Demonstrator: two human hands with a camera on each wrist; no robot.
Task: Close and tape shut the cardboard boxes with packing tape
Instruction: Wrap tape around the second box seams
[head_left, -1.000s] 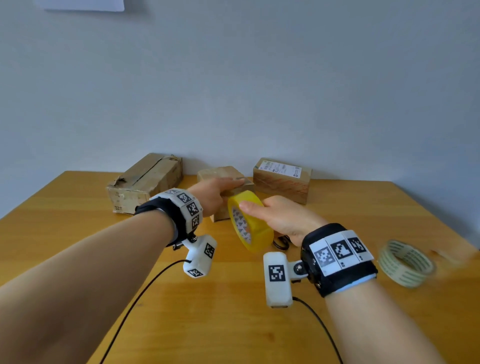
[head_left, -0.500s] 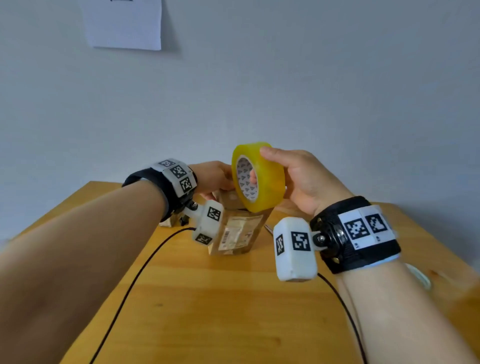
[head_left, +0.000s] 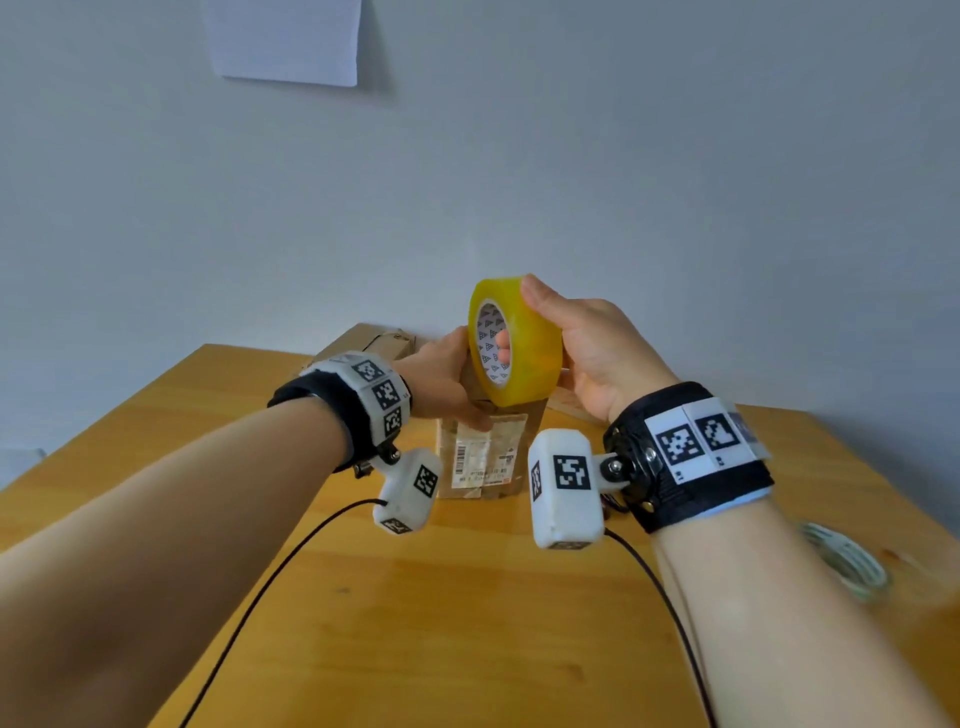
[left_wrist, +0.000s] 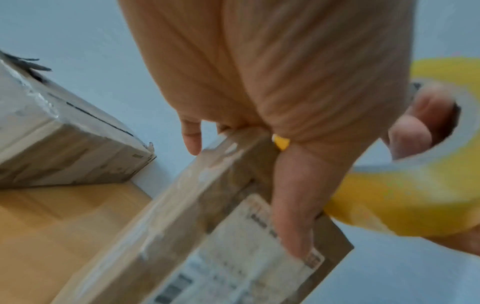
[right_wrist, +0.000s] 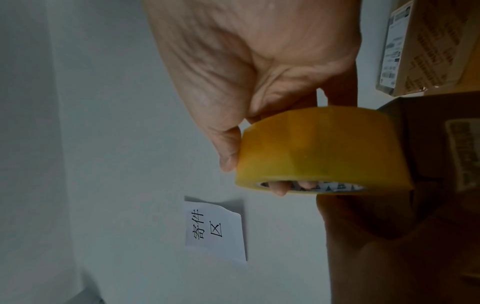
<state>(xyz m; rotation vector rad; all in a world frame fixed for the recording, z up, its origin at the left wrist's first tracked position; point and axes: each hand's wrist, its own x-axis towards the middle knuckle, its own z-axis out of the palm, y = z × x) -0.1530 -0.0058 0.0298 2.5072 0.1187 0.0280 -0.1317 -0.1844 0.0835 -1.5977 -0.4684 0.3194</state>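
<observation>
My right hand (head_left: 582, 348) grips a yellow roll of packing tape (head_left: 519, 345) held upright above the table, fingers through its core and thumb on the outer face; the roll (right_wrist: 322, 150) also fills the right wrist view. Just below it stands a small brown cardboard box (head_left: 485, 454) with a white shipping label facing me. My left hand (head_left: 441, 379) holds that box by its top, thumb down over the label (left_wrist: 293, 216), fingers curled over the far edge. The box (left_wrist: 197, 236) is blurred in the left wrist view.
A longer worn cardboard box (head_left: 371, 340) lies behind my left hand near the wall, seen as well (left_wrist: 64, 139) from the left wrist. Another labelled box (right_wrist: 426, 45) sits at the back. A pale tape roll (head_left: 844, 561) lies on the wooden table (head_left: 467, 623) at right. Paper sign (head_left: 285, 39) on wall.
My left hand has pulled the small box toward me and stood it upright. My right hand has lifted the yellow roll from near the tabletop to above the box.
</observation>
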